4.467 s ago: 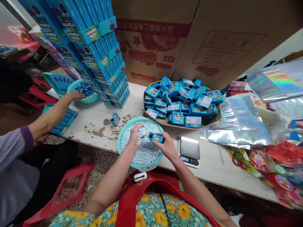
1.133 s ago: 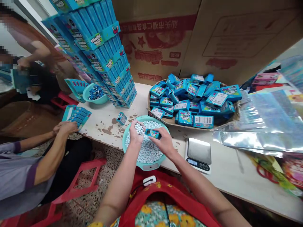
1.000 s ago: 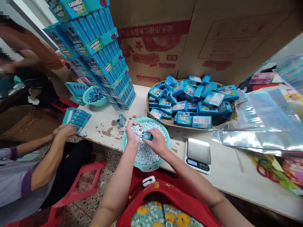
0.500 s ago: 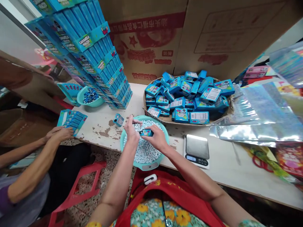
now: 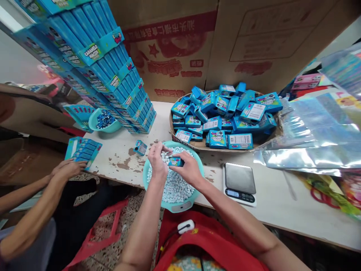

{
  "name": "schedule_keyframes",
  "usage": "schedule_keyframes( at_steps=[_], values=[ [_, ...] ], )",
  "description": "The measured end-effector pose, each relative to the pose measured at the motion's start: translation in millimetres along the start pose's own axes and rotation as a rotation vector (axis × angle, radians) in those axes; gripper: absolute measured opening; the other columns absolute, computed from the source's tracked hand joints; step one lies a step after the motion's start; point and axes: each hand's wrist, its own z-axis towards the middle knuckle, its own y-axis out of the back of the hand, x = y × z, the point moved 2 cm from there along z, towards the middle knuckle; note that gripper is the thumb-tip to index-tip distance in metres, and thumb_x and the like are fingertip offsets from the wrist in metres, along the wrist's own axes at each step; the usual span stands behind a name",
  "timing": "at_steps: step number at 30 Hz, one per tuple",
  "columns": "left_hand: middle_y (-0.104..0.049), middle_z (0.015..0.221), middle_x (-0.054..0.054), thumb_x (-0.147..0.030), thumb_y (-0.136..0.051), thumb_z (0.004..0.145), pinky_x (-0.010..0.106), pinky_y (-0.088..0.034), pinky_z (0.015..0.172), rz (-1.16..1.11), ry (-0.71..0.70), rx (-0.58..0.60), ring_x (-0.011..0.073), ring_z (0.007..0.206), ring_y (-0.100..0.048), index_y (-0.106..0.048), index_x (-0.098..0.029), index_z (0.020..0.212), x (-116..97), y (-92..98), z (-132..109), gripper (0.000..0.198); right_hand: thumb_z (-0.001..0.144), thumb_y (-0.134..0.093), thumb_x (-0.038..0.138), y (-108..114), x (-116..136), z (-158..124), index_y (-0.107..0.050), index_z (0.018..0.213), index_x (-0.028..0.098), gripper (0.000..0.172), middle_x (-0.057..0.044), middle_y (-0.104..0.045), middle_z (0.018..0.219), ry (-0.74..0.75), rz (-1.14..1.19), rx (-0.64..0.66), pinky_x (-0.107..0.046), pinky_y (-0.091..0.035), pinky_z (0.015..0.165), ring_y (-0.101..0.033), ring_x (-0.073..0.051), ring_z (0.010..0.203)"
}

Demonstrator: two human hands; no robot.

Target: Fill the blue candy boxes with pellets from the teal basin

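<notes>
Over a turquoise basin (image 5: 182, 206) full of small white candies (image 5: 177, 190), my two hands meet. My left hand (image 5: 157, 160) is cupped around a few of the candies, its fingers curled inward. In my right hand (image 5: 189, 168) a small blue candy box (image 5: 176, 161) lies pinched between thumb and fingers, on its side. The left end of the box faces the candies in my left palm. Whether candies are inside the box is hidden. Another small blue box (image 5: 140, 147) with a dark hole in it sits on the table just left of the basin.
Behind the basin, a cut-down carton (image 5: 194, 145) is heaped with blue boxes. A digital scale (image 5: 240, 181) stands to the right, before silvery plastic sheets (image 5: 316, 135). Tall stacked display boxes (image 5: 113, 81) rise at left; a co-worker's hands (image 5: 67, 168) touch a blue tray there.
My left fingers have curled further in over the candies beside the box. The right hand still grips the box. The whole view has shifted slightly.
</notes>
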Motion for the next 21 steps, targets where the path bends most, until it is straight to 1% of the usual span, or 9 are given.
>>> schedule_keyframes(
  at_steps=[2,4,6,9,12,15,17,20,21],
  values=[
    [-0.053,0.056,-0.004,-0.038,-0.067,0.072,0.023,-0.044,0.052,-0.004,-0.002,-0.030,0.0119,0.051,-0.056,-0.053,-0.016,0.071,-0.8,-1.0,-1.2,0.026,0.068,-0.081,0.024,0.7,2.8,-1.5,-0.068,0.099,0.021,0.034,-0.004,-0.064,0.091,-0.007,0.013,-0.002,-0.036,-0.047,0.082,-0.060,-0.023,0.088],
    [-0.051,0.055,-0.004,-0.039,-0.067,0.072,0.022,-0.043,0.050,-0.013,-0.012,-0.062,0.0103,0.049,-0.053,-0.050,-0.016,0.068,-0.8,-2.0,-3.0,0.028,0.068,-0.081,0.023,2.0,5.2,-2.4,-0.068,0.099,0.021,0.034,-0.004,-0.064,0.091,-0.015,0.031,-0.009,-0.036,-0.047,0.082,-0.060,-0.023,0.088],
    [-0.049,0.055,-0.005,-0.039,-0.067,0.073,0.021,-0.040,0.047,-0.026,-0.012,-0.039,0.0087,0.047,-0.050,-0.049,-0.016,0.065,0.2,-4.1,-5.2,0.030,0.067,-0.081,0.022,3.0,5.7,-2.3,-0.068,0.099,0.021,0.035,-0.004,-0.064,0.091,-0.025,0.042,-0.018,-0.036,-0.047,0.081,-0.060,-0.024,0.088],
    [-0.048,0.054,-0.004,-0.040,-0.068,0.072,0.019,-0.032,0.041,-0.061,0.054,0.022,0.0070,0.043,-0.045,-0.049,-0.016,0.064,1.5,-7.2,-7.3,0.032,0.066,-0.082,0.023,3.2,0.7,-1.8,-0.069,0.098,0.021,0.034,-0.004,-0.065,0.090,-0.039,0.079,-0.010,-0.037,-0.046,0.081,-0.060,-0.024,0.088],
    [-0.046,0.054,-0.004,-0.041,-0.069,0.072,0.017,-0.027,0.039,-0.134,0.091,0.004,0.0049,0.042,-0.041,-0.049,-0.015,0.063,-2.1,-5.3,-4.5,0.034,0.065,-0.083,0.030,5.1,-10.0,-4.7,-0.069,0.097,0.022,0.037,-0.003,-0.065,0.093,-0.065,0.209,0.018,-0.036,-0.046,0.085,-0.060,-0.022,0.090],
    [-0.046,0.056,-0.004,-0.041,-0.069,0.071,0.016,-0.028,0.040,-0.198,0.089,-0.024,0.0046,0.045,-0.042,-0.049,-0.015,0.064,-3.1,4.0,2.9,0.034,0.062,-0.084,0.035,11.5,-21.1,-12.2,-0.069,0.098,0.023,0.041,-0.002,-0.065,0.096,-0.122,0.359,0.026,-0.035,-0.045,0.087,-0.060,-0.021,0.093],
    [-0.047,0.057,-0.004,-0.041,-0.070,0.071,0.016,-0.030,0.041,-0.138,0.113,-0.033,0.0053,0.046,-0.044,-0.049,-0.015,0.065,3.7,14.1,7.3,0.033,0.061,-0.084,0.036,16.7,-26.3,-17.1,-0.070,0.099,0.023,0.043,-0.001,-0.066,0.098,-0.168,0.399,0.030,-0.035,-0.044,0.088,-0.060,-0.021,0.094],
    [-0.050,0.060,-0.002,-0.042,-0.068,0.071,0.018,-0.035,0.044,0.081,0.154,-0.068,0.0069,0.049,-0.047,-0.053,-0.014,0.067,21.2,31.0,7.4,0.031,0.061,-0.084,0.034,23.1,-30.3,-20.2,-0.070,0.099,0.023,0.042,-0.002,-0.066,0.097,-0.192,0.366,0.030,-0.035,-0.044,0.087,-0.060,-0.022,0.094],
    [-0.051,0.063,-0.001,-0.042,-0.066,0.072,0.019,-0.037,0.046,0.155,0.148,-0.069,0.0078,0.051,-0.049,-0.055,-0.014,0.069,26.4,35.1,5.2,0.031,0.061,-0.084,0.033,24.6,-31.0,-19.9,-0.070,0.098,0.023,0.041,-0.003,-0.066,0.097,-0.187,0.346,0.022,-0.036,-0.044,0.088,-0.060,-0.022,0.094]
  ],
)
